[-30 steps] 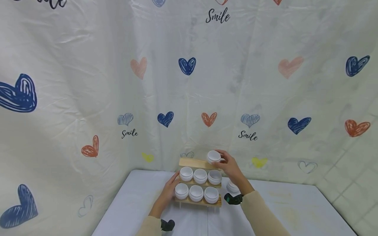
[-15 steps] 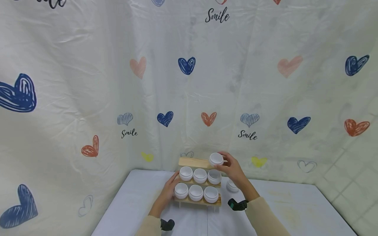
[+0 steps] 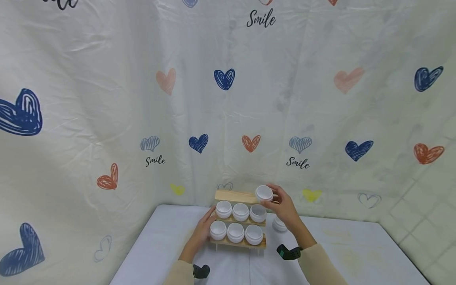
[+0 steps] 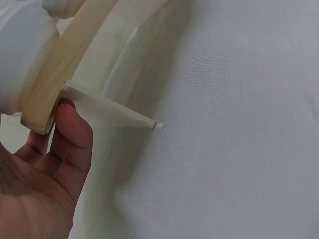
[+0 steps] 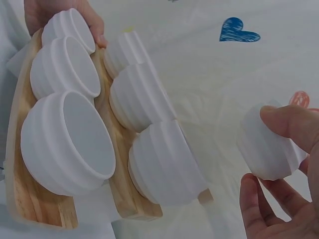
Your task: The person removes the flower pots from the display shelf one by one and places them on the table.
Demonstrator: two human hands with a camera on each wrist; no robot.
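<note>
A tiered stand with wooden shelves (image 3: 228,195) carries several small white ribbed bowls (image 3: 236,232) on its lower two tiers. My left hand (image 3: 203,229) grips the left end of the stand; in the left wrist view its fingers (image 4: 75,124) curl at a shelf end beside a clear support (image 4: 107,107). With thumb and fingers, my right hand (image 3: 285,206) holds another white bowl (image 3: 264,193) at the right end of the top shelf. In the right wrist view this bowl (image 5: 266,142) is apart from the bowls on the lower shelves. Whether it touches the top shelf I cannot tell.
One more white bowl (image 3: 279,224) stands on the white-covered table (image 3: 342,253), right of the stand and partly behind my right forearm. A pale curtain (image 3: 263,99) printed with hearts hangs close behind the stand.
My right hand has moved a little to the right and slightly down with the bowl, along the top shelf. The left hand stays on the stand.
</note>
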